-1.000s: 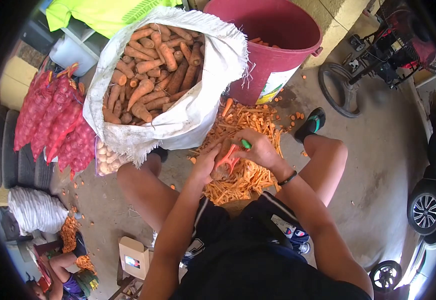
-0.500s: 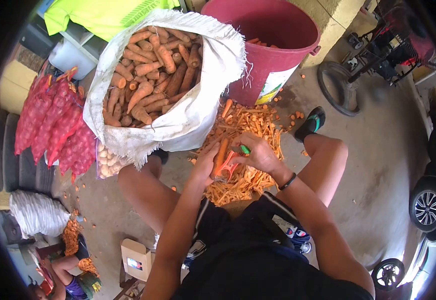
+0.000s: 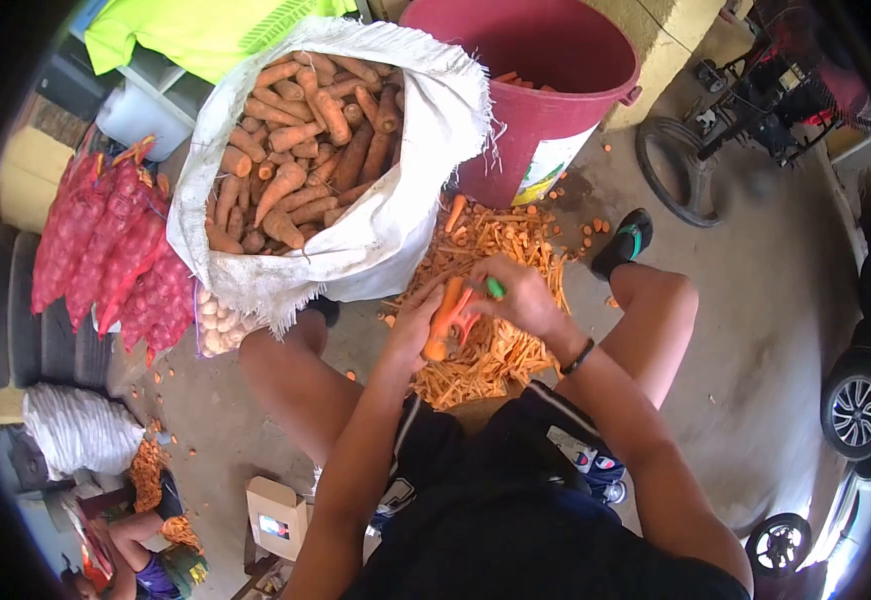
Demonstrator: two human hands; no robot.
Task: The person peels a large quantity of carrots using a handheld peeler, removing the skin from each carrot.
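A partly peeled carrot (image 3: pixel 440 336) lies slanted in my left hand (image 3: pixel 411 325), whose fingers wrap round its left side. My right hand (image 3: pixel 524 298) grips a red peeler (image 3: pixel 468 312), its head against the right side of the carrot; something green (image 3: pixel 496 288) shows between the fingers of that hand. Beneath both hands spreads a heap of orange peelings (image 3: pixel 496 365) on the floor, with small carrot ends at its far side.
Ahead stand a white sack (image 3: pixel 356 255) full of carrots and a red bin (image 3: pixel 496 130) with some carrots inside. Red net bags (image 3: pixel 106 240) hang at the left beside tires (image 3: pixel 46 320). Another person (image 3: pixel 131 545) sits at the lower left. A wheel (image 3: pixel 678 172) lies at the upper right.
The peeler has shifted slightly along the carrot and my right hand has moved a little. More bright, peeled surface shows on the carrot.
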